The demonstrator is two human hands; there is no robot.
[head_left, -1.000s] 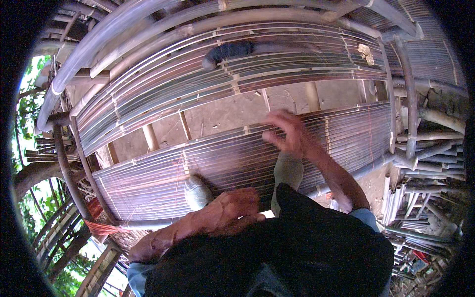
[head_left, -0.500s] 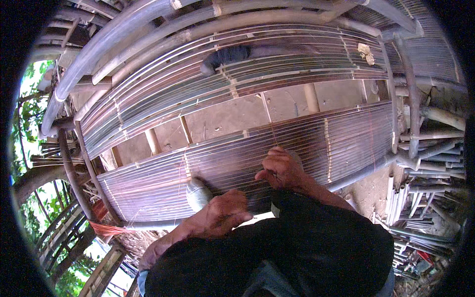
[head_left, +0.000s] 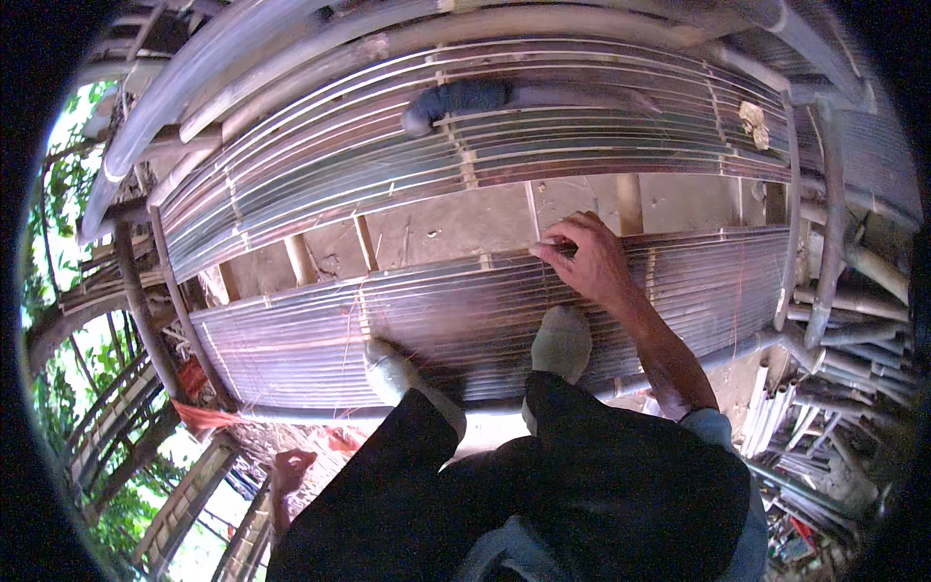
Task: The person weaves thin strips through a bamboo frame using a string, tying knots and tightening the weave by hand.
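Two hands differ: our right hand (head_left: 593, 260) pinches the near mat's (head_left: 456, 315) top slat, which runs nine to three; our left hand (head_left: 289, 471) hangs loosely curled at seven, empty.

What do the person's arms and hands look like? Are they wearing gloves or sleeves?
No gloves: both hands are bare. The right hand has a bare forearm, with a light blue sleeve pushed up near the elbow. The left hand shows small and low at the person's side; its sleeve is hidden behind the dark trousers.
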